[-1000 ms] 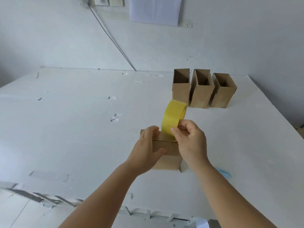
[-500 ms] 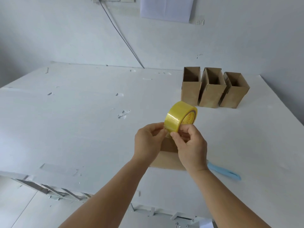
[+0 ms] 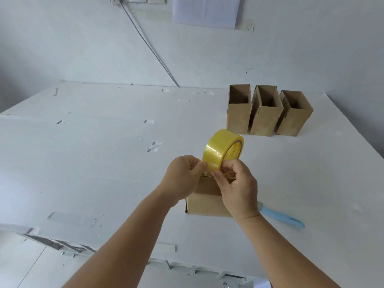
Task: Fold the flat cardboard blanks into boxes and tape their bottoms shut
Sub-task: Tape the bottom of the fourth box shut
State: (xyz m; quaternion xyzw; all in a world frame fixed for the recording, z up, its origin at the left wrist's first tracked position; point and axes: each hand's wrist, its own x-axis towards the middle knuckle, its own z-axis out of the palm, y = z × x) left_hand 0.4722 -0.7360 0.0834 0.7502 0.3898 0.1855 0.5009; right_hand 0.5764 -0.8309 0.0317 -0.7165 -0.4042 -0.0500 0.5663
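Observation:
A yellow roll of tape [image 3: 222, 149] is held up above a brown cardboard box [image 3: 204, 201] that lies on the white table [image 3: 93, 163]. My right hand [image 3: 236, 188] grips the roll from below, fingers curled into its core. My left hand [image 3: 184, 176] pinches the tape at the roll's lower left edge. Both hands hide most of the box's top. Three folded brown boxes [image 3: 267, 117] stand open-topped in a row at the back right.
A light blue knife or cutter [image 3: 284, 218] lies on the table right of the box. The table's near edge with metal brackets [image 3: 166, 265] runs below my forearms. A cable [image 3: 149, 44] hangs down the wall behind.
My left hand has left the box and come up to the roll, pinching its tape. The roll has turned so its printed side shows. The camera has tilted, bringing the blue tool into view.

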